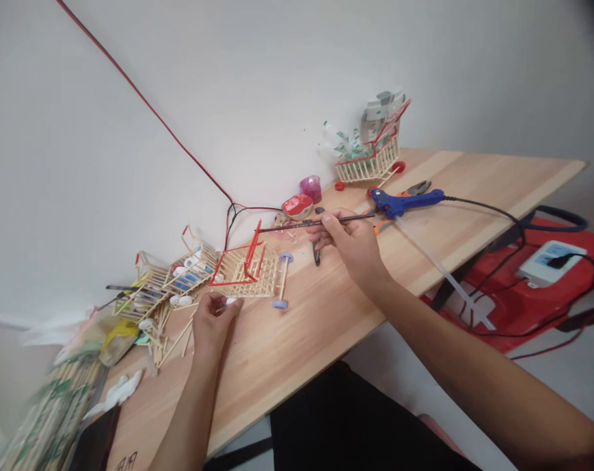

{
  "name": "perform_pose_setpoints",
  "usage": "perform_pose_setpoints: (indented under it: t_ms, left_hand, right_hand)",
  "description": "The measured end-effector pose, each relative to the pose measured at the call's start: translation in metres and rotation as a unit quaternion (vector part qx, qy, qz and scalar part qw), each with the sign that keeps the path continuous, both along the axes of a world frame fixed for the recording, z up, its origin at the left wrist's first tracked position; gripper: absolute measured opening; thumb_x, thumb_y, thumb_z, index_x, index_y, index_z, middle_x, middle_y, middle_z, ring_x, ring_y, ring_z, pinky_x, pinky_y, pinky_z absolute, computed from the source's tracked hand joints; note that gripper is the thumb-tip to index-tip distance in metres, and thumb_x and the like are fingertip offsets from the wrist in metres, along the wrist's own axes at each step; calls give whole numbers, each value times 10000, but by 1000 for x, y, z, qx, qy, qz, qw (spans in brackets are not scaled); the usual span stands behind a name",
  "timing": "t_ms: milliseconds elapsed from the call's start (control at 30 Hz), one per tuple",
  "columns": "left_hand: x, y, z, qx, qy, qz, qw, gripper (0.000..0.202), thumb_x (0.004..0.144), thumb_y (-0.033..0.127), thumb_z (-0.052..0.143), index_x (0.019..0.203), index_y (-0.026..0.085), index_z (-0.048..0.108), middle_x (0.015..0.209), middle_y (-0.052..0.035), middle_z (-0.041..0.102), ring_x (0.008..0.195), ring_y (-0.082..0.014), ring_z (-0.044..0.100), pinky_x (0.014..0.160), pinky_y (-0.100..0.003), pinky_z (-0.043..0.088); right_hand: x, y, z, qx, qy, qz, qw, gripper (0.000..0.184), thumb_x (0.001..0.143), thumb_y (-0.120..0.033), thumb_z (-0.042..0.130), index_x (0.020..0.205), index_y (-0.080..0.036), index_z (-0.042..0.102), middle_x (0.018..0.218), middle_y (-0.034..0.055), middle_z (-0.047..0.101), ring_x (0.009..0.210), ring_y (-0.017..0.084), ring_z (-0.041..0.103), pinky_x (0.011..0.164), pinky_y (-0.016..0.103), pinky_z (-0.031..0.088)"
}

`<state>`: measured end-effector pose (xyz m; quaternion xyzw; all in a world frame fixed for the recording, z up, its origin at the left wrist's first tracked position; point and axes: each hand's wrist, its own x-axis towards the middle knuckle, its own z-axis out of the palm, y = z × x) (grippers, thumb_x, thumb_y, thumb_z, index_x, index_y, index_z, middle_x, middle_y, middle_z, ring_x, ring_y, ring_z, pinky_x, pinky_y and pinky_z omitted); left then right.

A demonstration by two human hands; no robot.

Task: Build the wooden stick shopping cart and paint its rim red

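Observation:
My right hand [352, 243] is closed in a pinch on a thin dark paintbrush [301, 224], whose tip points left and touches a red-painted stick on a small wooden-stick cart [248, 265]. The cart lies on the wooden table [297, 340] with red trim and blue-grey wheels [280, 304] on an axle beside it. My left hand [213, 320] rests on the table just in front of the cart, fingers curled near its lower corner and a small white piece; whether it grips anything is unclear.
A blue glue gun [405, 201] with black cord lies right of my right hand, pliers behind it. A finished stick cart [370, 160] stands at the back. A red paint lid [297, 205], a purple cup [311, 188], more stick models [169, 281] and loose sticks lie left.

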<state>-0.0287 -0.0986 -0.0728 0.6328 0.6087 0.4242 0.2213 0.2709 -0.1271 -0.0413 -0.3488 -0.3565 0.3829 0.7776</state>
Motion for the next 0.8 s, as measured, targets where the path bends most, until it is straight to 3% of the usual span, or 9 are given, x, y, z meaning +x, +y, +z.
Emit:
perform_pose_setpoints:
  t_ms: [800]
  left_hand:
    - [-4, 2, -3, 6, 13, -5, 1000, 419, 599, 439, 792, 835, 182, 560, 766, 8, 602, 704, -152, 578, 674, -273, 453]
  right_hand:
    - [-6, -3, -9, -24, 15, -30, 999, 356, 784, -516, 669, 801, -162, 635, 708, 47, 732, 590, 141, 701, 497, 210, 557]
